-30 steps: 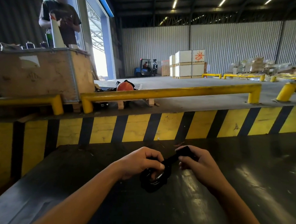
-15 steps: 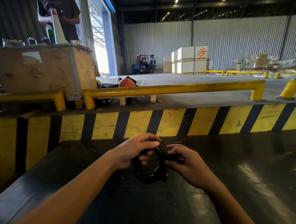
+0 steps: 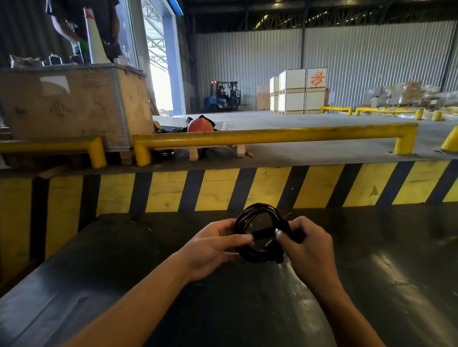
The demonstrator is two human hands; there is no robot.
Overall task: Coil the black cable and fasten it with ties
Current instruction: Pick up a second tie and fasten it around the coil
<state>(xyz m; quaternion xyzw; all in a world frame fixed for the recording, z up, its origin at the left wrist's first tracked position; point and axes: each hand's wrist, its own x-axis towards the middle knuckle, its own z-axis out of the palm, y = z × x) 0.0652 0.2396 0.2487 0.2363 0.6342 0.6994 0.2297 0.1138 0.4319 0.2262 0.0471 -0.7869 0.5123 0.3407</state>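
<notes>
The black cable is wound into a small round coil, held upright above the dark table. My left hand grips the coil's left side. My right hand grips its right side. A flat black tie stretches across the middle of the coil between my two thumbs. The cable's plug end hangs at the lower right of the coil, partly hidden by my right fingers.
A yellow-and-black striped wall rises just behind the table. Yellow guard rails run above it. A wooden crate stands at the left with a person behind it. An orange helmet lies beyond the rail. A forklift is far back.
The coil has been turned upright and raised a little. My right hand has drawn the tie across the coil's middle toward my left thumb. The view has tilted slightly.
</notes>
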